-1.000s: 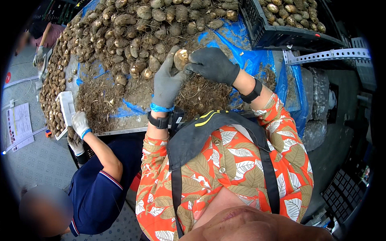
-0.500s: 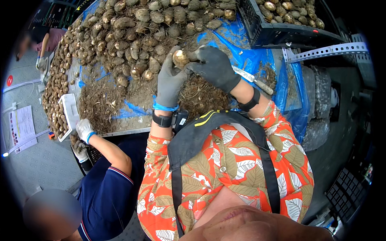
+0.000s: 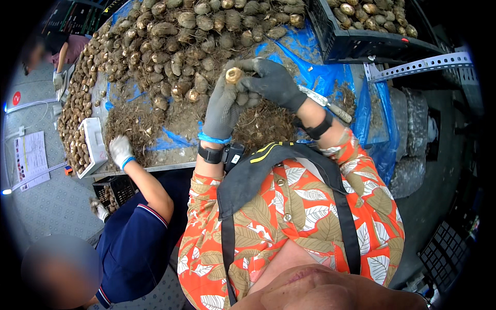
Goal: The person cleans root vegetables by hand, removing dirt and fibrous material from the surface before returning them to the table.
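Note:
Between my two grey-gloved hands, a taro corm shows a pale cut end ringed by brown skin. My left hand is closed around its left side and underside. From the right, the fingers of my right hand press against the same corm; some fingertips are hidden behind it. A large heap of hairy brown taro corms lies just beyond my hands. Dark root trimmings are spread on the table below them. To the right of my right hand rests a knife with a pale blade and wooden handle.
A black crate of corms stands at the far right, beside a white perforated rail. Blue plastic sheeting covers part of the table. At left, a co-worker's white-gloved hand is near a white tray; a second person is farther back.
The corm has turned slightly, its cut end facing me more, and my right fingers have shifted around it. The co-worker's gloved hand has moved from the white tray to the trimmings.

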`<state>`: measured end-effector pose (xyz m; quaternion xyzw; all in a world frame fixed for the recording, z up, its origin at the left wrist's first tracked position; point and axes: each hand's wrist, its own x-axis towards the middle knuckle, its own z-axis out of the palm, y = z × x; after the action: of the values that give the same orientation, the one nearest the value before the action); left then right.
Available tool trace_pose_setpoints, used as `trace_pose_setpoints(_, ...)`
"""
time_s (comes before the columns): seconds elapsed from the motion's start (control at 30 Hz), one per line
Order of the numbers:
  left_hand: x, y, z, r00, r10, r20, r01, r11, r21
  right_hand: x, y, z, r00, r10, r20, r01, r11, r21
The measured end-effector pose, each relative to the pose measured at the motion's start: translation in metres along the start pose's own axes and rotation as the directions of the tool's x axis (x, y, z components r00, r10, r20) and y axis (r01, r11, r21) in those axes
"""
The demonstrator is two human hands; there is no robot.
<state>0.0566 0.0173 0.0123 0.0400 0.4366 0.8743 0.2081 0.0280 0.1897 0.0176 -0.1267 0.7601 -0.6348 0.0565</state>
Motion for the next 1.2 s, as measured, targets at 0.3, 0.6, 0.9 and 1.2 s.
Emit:
trace_pose_setpoints(0.3,-0.008,0.003,-0.002,0.999,0.001,-0.049,0.001,0.999,0.042,0.005,0.021,-0.016,1.0,0.018,-0.015,-0.017,0.995,0.094)
trace_pose_setpoints(0.6,-0.002,-0.006,-0.011,0.964,0.252,-0.089,-0.149,0.784,0.603,-0.002,-0.016,-0.016,0.949,-0.221,0.224,0.206,0.975,0.088)
trace_pose_setpoints(0.9,-0.009,-0.006,-0.006,0.973,0.125,-0.193,0.027,0.771,0.637,0.002,-0.003,0.002,0.966,-0.249,-0.067,0.235,0.958,-0.163)
trace_pose_setpoints(1.2,-0.002,0.008,0.007,0.97,0.236,-0.063,-0.162,0.816,0.555,0.008,0.031,-0.012,0.987,0.129,-0.095,-0.125,0.991,0.045)
